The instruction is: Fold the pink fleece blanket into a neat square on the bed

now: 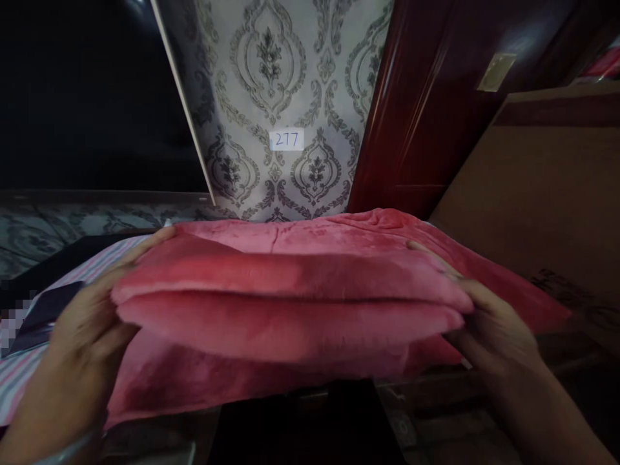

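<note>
A plush, coral-pink folded cloth, like a fleece blanket (290, 323), is stretched between my two hands, its layered fold edge facing me. My left hand (92, 323) grips its left end, fingers over the top and thumb hidden. At the other end my right hand (489, 323) is closed around the right edge, with some fingers behind the fabric. Beneath and behind the held part, more pink plush fabric (382, 223) lies spread and wrinkled on the surface; whether it is the same piece I cannot tell.
Striped cloth (111, 255) covers the surface at left, with a dark flat item (48, 316) on it. A black screen (92, 97) hangs at upper left. Beside a dark red door (416, 129) stands a large cardboard box (547, 194). A paper label marked 277 (287, 139) is on the patterned wall.
</note>
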`<state>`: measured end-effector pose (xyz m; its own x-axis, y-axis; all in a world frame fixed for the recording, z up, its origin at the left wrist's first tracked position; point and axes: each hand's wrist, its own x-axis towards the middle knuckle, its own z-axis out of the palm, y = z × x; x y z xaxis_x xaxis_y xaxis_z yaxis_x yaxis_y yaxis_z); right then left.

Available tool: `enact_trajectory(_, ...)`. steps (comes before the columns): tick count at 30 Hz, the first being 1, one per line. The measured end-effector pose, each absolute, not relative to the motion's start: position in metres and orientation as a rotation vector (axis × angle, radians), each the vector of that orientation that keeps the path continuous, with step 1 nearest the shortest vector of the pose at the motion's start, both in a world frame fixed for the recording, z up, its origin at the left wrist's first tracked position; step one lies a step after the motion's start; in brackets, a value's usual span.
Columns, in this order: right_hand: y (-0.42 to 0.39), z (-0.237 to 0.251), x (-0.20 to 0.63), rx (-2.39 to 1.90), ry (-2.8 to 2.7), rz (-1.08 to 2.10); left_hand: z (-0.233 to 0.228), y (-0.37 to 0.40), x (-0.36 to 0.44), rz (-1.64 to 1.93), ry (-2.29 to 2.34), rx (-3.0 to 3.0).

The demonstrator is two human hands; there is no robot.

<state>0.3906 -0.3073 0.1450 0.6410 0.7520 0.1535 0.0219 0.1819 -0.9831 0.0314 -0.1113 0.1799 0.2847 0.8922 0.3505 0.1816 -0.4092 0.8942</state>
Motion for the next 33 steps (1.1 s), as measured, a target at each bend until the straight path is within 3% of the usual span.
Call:
enact_trajectory(3, -0.267, 0.158, 0.416, -1.267, -0.872, 0.584, 0.206, -0.09, 0.053, 1.217, 0.865, 1.929)
enact_trajectory(10, -0.206, 0.204, 0.466, -1.123, -0.954, 0.365, 0.247, 0.002, 0.088, 1.233, 0.717, 1.481)
enact_trajectory(13, -0.205, 0.17, 0.46, -1.116, -0.892, 0.349, 0.209, 0.015, 0.089, 1.211, 0.653, 1.271)
enact_trajectory(20, -0.228, 0.004, 0.434, -1.495, -0.672, 0.634, 0.059, -0.003, 0.07, 0.831, 0.998, 1.104)
enact_trajectory(26, -0.236, -0.005, 0.446, -1.679, -0.654, 0.702, 0.055, 0.002, 0.061, 0.783, 1.061, 1.081)
enact_trajectory(33, -0.225, -0.01, 0.452, -1.723, -0.882, 0.398, 0.042, 0.003, 0.069, 0.864, 1.082, 1.278)
